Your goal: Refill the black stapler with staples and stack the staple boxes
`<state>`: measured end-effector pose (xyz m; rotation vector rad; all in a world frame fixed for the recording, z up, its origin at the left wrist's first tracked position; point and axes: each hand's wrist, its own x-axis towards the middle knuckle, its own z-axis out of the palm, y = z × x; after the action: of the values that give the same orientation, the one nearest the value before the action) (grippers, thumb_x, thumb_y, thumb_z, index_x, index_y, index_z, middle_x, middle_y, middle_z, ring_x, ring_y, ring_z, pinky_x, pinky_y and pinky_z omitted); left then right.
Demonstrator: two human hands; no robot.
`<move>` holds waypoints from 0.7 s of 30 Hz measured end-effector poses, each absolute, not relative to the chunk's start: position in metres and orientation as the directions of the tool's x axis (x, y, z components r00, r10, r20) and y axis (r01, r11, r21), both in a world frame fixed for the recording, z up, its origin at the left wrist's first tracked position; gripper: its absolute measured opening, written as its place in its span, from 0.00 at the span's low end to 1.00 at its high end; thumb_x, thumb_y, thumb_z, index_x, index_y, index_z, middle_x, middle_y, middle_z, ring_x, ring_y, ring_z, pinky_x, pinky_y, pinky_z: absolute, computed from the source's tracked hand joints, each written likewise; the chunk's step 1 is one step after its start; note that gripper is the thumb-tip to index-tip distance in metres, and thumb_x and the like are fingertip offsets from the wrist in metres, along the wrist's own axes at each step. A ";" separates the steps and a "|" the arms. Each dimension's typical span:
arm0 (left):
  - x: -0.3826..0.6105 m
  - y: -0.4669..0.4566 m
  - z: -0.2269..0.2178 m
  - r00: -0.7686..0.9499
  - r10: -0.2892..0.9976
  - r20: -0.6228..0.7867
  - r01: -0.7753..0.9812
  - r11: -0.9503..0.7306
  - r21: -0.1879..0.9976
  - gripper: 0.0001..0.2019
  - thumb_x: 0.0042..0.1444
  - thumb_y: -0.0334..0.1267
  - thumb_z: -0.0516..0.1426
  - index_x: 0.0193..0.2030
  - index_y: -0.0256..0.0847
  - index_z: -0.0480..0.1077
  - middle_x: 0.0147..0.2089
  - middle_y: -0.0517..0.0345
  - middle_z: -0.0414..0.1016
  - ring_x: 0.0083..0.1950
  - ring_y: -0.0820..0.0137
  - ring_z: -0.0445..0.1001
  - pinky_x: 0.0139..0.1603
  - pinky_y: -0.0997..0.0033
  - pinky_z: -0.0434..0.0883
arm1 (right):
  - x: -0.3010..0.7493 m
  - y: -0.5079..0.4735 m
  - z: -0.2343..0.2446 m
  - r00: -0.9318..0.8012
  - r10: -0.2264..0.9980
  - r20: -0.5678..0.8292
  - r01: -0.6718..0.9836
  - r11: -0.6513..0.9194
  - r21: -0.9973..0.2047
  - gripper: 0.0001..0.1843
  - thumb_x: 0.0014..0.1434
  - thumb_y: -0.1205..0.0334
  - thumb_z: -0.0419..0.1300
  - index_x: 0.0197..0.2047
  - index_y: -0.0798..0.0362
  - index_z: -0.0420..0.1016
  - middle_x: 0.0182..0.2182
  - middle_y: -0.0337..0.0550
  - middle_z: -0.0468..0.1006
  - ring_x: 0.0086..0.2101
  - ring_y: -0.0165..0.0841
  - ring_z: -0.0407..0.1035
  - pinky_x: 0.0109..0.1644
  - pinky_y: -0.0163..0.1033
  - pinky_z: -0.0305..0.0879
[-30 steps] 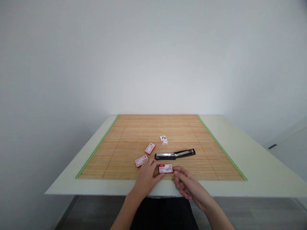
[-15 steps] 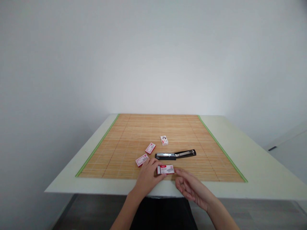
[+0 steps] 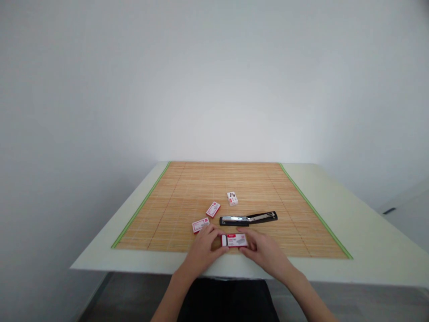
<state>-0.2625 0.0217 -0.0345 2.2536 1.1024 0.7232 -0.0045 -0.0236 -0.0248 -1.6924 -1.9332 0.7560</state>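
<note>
Red/wht staple box (image 3: 236, 240) just nearside of opened stapler (image 3: 234, 219); L hand (image 3: 202, 247) fingers clamped on its L end, R hand (image 3: 267, 251) fingers on R end. Small wht carton (image 3: 232, 198) beyond stapler.

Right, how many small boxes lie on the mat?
4: front box between left hand and right hand; second box just beyond the left hand; third box behind that; farthest box beyond the stapler.

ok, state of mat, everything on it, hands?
Front staple box: partly slid open at left end
Left hand: grip around that box's left end
Right hand: grip around its right end
Stapler: opened out
Leftmost staple box: looks closed
Middle staple box: looks closed
Back white box: looks closed
Bamboo mat: unrolled flat
</note>
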 end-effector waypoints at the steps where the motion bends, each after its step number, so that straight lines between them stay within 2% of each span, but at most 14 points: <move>1: -0.263 0.022 -0.034 0.522 0.819 0.237 0.537 -0.532 0.655 0.13 0.61 0.45 0.65 0.51 0.49 0.74 0.51 0.55 0.74 0.56 0.59 0.72 0.58 0.57 0.70 | -0.007 -0.022 -0.023 -0.144 0.990 -0.005 0.763 0.108 -0.638 0.24 0.60 0.54 0.66 0.60 0.41 0.76 0.26 0.35 0.74 0.28 0.35 0.68 0.32 0.37 0.51; 4: -0.263 0.021 -0.034 0.505 0.827 0.249 0.542 -0.528 0.654 0.13 0.62 0.45 0.65 0.51 0.49 0.74 0.51 0.56 0.74 0.55 0.60 0.72 0.58 0.58 0.70 | -0.006 -0.020 -0.021 -0.159 0.987 0.009 0.773 0.130 -0.620 0.18 0.61 0.55 0.65 0.56 0.41 0.78 0.27 0.35 0.74 0.29 0.35 0.68 0.32 0.37 0.51; 7: -0.263 0.020 -0.035 0.488 0.836 0.251 0.561 -0.520 0.644 0.13 0.62 0.45 0.64 0.51 0.48 0.74 0.51 0.56 0.74 0.55 0.60 0.73 0.58 0.58 0.71 | 0.003 -0.021 -0.023 -0.146 0.989 0.010 0.761 0.119 -0.638 0.18 0.62 0.56 0.65 0.55 0.42 0.77 0.26 0.34 0.73 0.27 0.34 0.68 0.31 0.36 0.51; 11: -0.263 0.016 -0.034 0.463 0.841 0.281 0.575 -0.526 0.626 0.22 0.59 0.47 0.66 0.60 0.51 0.70 0.59 0.54 0.72 0.61 0.58 0.70 0.63 0.54 0.69 | 0.007 -0.021 -0.019 -0.136 0.990 0.024 0.734 0.117 -0.669 0.25 0.61 0.54 0.66 0.62 0.43 0.73 0.25 0.33 0.72 0.27 0.34 0.68 0.32 0.37 0.54; 15: -0.260 0.009 -0.032 0.479 0.813 0.331 0.616 -0.580 0.533 0.31 0.61 0.50 0.65 0.69 0.52 0.63 0.69 0.51 0.65 0.69 0.54 0.63 0.71 0.47 0.63 | -0.006 -0.013 -0.008 -0.094 0.992 0.078 0.690 0.122 -0.713 0.26 0.68 0.49 0.58 0.67 0.44 0.68 0.26 0.34 0.74 0.28 0.35 0.70 0.32 0.37 0.57; 18: -0.258 0.005 -0.032 0.529 0.780 0.334 0.644 -0.626 0.440 0.38 0.60 0.54 0.64 0.74 0.51 0.58 0.75 0.50 0.59 0.74 0.51 0.57 0.74 0.43 0.58 | -0.020 -0.002 -0.004 -0.077 0.992 0.098 0.702 0.124 -0.702 0.21 0.70 0.50 0.55 0.62 0.46 0.73 0.27 0.36 0.77 0.29 0.36 0.71 0.33 0.38 0.58; 21: -0.257 0.005 -0.033 0.549 0.774 0.316 0.658 -0.633 0.408 0.39 0.61 0.56 0.63 0.75 0.51 0.55 0.75 0.51 0.59 0.74 0.51 0.57 0.74 0.42 0.59 | -0.034 0.008 -0.007 -0.060 0.991 0.115 0.701 0.124 -0.703 0.19 0.69 0.51 0.56 0.58 0.49 0.76 0.27 0.39 0.79 0.30 0.37 0.73 0.35 0.39 0.60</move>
<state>-0.2569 0.0048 -0.0333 2.5443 1.1989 0.6968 -0.0339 0.0077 -0.0073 -1.6343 -1.8222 0.6416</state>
